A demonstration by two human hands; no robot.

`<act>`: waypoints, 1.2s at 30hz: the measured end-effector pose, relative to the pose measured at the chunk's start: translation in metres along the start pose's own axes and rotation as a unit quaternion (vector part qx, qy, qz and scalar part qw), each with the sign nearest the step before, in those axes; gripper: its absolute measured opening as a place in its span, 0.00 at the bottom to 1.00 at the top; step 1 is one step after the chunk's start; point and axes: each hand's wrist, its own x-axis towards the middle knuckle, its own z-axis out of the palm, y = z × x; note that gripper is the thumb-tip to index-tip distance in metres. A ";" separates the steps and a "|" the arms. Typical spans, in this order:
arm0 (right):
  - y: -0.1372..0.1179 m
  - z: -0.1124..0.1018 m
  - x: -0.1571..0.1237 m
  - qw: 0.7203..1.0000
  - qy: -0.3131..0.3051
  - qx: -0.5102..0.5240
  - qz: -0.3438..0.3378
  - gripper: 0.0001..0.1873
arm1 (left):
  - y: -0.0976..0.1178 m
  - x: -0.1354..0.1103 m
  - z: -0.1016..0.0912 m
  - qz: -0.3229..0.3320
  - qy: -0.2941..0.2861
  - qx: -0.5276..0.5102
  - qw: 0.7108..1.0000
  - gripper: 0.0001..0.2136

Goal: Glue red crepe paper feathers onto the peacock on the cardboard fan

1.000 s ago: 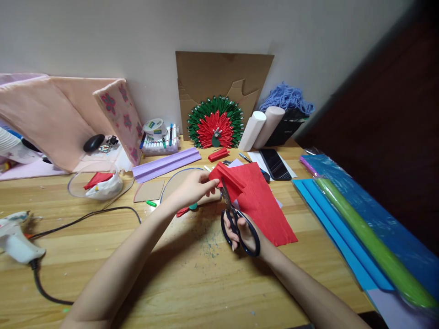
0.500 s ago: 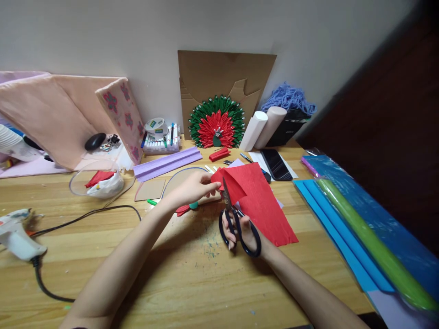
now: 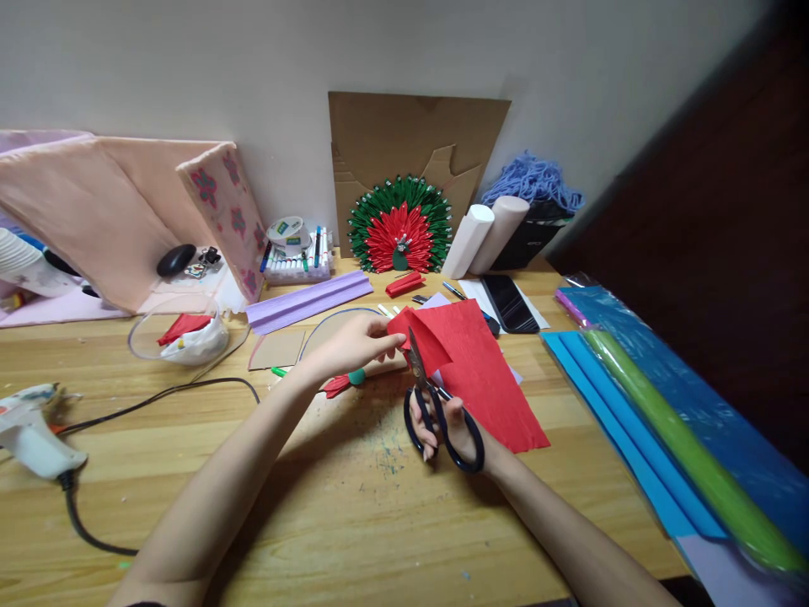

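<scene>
My left hand pinches the left end of a piece of red crepe paper, held a little above the table. In my right hand are black-handled scissors, fingers through the loops, with the blades pointing up and away at the paper's edge close to my left fingertips. A larger red crepe sheet lies flat to the right, partly behind the scissors. Below my left hand rests a small red and green paper piece, partly hidden by the wrist.
A peacock craft leans on cardboard at the back. A glue gun with its cord lies left, near a clear bowl. Blue and green paper packs line the right side. A phone lies behind the red sheet.
The hands, scissors and red paper have barely shifted. The left hand has moved very slightly left, showing more of the red and green piece. The scissor handles look slightly wider apart.
</scene>
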 end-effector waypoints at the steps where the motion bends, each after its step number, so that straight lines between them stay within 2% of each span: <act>1: 0.001 0.000 0.000 1.000 -0.001 0.006 0.000 0.40 | 0.000 0.000 0.001 0.000 0.001 -0.001 1.000 0.12; 7: -0.003 0.005 0.001 1.000 0.016 0.007 -0.004 0.41 | 0.002 -0.001 0.004 -0.002 -0.011 -0.012 1.000 0.13; 15: -0.001 0.009 0.004 0.999 0.042 0.032 -0.013 0.38 | 0.010 -0.001 0.005 -0.051 0.003 -0.026 0.998 0.16; 23: 0.002 0.009 0.007 0.997 0.052 0.062 -0.006 0.37 | 0.001 0.000 0.003 -0.031 -0.007 -0.017 0.999 0.16; 29: -0.002 0.010 0.006 0.997 0.046 0.060 0.010 0.36 | 0.005 -0.002 0.003 -0.030 -0.008 -0.020 0.999 0.15; 36: -0.004 0.011 0.006 0.997 0.065 0.039 0.018 0.37 | 0.006 -0.002 0.001 -0.026 0.006 0.000 1.000 0.14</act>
